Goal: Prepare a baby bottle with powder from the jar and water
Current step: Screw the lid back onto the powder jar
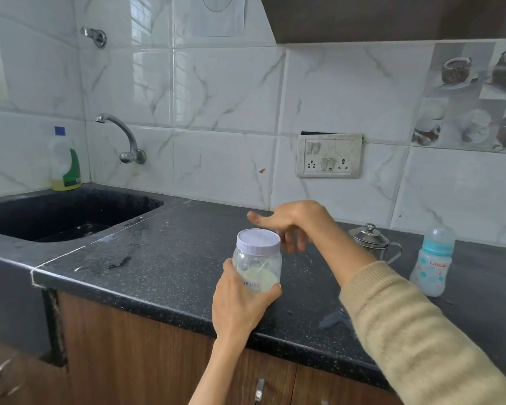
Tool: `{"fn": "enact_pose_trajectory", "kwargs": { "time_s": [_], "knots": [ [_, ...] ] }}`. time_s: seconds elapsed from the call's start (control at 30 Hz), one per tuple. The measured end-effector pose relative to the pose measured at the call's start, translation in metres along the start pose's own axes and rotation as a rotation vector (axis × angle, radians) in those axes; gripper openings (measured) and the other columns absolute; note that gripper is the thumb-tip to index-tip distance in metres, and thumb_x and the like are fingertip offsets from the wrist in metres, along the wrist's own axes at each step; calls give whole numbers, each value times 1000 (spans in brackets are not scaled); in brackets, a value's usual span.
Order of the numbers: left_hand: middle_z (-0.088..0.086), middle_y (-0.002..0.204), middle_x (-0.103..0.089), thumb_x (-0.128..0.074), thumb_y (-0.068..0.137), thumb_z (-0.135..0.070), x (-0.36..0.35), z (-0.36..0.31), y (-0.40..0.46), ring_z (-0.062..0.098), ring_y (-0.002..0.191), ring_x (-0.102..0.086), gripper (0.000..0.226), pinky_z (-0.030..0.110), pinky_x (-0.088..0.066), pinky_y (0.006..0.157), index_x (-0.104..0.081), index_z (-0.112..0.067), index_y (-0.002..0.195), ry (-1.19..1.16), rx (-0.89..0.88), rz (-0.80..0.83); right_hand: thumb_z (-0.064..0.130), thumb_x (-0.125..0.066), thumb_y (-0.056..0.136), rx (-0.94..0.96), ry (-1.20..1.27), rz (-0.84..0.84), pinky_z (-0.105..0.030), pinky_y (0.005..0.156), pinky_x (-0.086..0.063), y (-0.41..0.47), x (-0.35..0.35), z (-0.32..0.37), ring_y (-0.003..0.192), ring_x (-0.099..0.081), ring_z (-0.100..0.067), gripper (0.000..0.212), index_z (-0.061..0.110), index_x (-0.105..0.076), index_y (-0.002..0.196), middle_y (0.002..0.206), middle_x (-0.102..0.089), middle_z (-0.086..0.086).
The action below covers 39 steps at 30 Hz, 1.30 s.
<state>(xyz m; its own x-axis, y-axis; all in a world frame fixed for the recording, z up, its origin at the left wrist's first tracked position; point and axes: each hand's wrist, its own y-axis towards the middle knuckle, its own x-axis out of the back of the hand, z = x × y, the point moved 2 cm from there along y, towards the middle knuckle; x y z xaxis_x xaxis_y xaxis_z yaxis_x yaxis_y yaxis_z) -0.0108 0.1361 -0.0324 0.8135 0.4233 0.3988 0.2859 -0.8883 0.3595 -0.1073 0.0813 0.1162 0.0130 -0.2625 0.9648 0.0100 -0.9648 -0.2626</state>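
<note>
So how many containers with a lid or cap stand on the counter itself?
3: a soap bottle behind the sink, a steel pot and a baby bottle at the right. The jar is held in the left hand.

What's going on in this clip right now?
A person stands at a kitchen counter. The left hand grips a clear jar holding some pale powder, its lid on. The right hand hovers open just behind the lid. The baby bottle stands capped to the right, beside a steel pot.

Black speckled counter (173,258) w/ baby bottle (431,263), steel pot (371,239) (lidded), soap bottle (65,162) by sink
</note>
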Motion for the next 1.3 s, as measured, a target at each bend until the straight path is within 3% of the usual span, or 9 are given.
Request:
{"fn": "enact_pose_trajectory", "kwargs": {
  "time_s": [0.1,0.17,0.33,0.5,0.67,0.73,0.83,0.97,1.3],
  "knots": [
    [-9,93,-54,-72,52,-55,0,0,0,15,80,-52,75,28,-42,62,-37,-23,110,9,5,0,77,-55,69,196,-36,-40,-36,93,-49,-4,8,-4,116,-56,-25,84,27,-43,136,137,-51,-2],
    [-9,93,-53,-72,53,-54,0,0,-1,15,79,-51,75,28,-41,62,-37,-22,111,8,10,-1,59,-69,71,317,-54,-7,-34,101,-43,-9,3,5,125,-49,-22,82,34,-35,141,144,-41,5],
    [-10,95,-49,-74,54,-54,1,-2,-1,13,81,-48,80,27,-39,64,-36,-21,116,13,13,-6,73,-63,65,182,-162,-144,-24,60,-44,-13,-2,20,66,-62,-15,63,17,-60,95,86,-64,1],
    [-9,94,-50,-75,51,-53,1,-1,-2,14,82,-49,75,29,-40,65,-34,-25,108,0,12,0,98,-13,56,-34,-380,-264,-24,56,-35,-9,1,34,72,-60,-15,95,17,-58,75,63,-57,4],
    [-10,90,-49,-75,52,-52,1,-2,-2,15,78,-49,71,28,-38,61,-30,-26,100,4,11,0,88,-51,56,114,-145,-1,-34,74,-53,-9,14,16,82,-66,-19,99,23,-49,131,118,-63,-1],
    [-9,90,-49,-75,51,-53,1,-2,-1,15,78,-49,74,28,-38,60,-35,-22,105,14,19,-6,79,-60,61,211,-146,-25,-34,84,-54,-5,5,14,82,-69,-17,86,23,-55,125,112,-66,-1],
    [-9,91,-49,-75,51,-53,1,-2,-2,15,77,-49,77,28,-38,61,-38,-19,110,21,24,-24,76,-64,59,247,-84,-139,-28,68,-46,-2,2,13,72,-67,-17,72,17,-66,101,74,-70,-4],
    [-9,92,-50,-74,51,-53,0,-3,-2,14,79,-49,80,28,-39,60,-38,-19,114,19,39,-29,71,-68,58,214,-83,-187,-28,63,-44,-2,1,15,65,-64,-19,59,15,-54,70,61,-65,-5],
    [-9,92,-47,-77,54,-49,1,-4,-2,14,79,-45,83,28,-36,63,-39,-15,119,48,39,-25,70,-68,62,163,21,-360,-24,48,-35,-17,-10,15,58,-51,-14,60,13,-46,65,60,-52,0]
  ]
}}
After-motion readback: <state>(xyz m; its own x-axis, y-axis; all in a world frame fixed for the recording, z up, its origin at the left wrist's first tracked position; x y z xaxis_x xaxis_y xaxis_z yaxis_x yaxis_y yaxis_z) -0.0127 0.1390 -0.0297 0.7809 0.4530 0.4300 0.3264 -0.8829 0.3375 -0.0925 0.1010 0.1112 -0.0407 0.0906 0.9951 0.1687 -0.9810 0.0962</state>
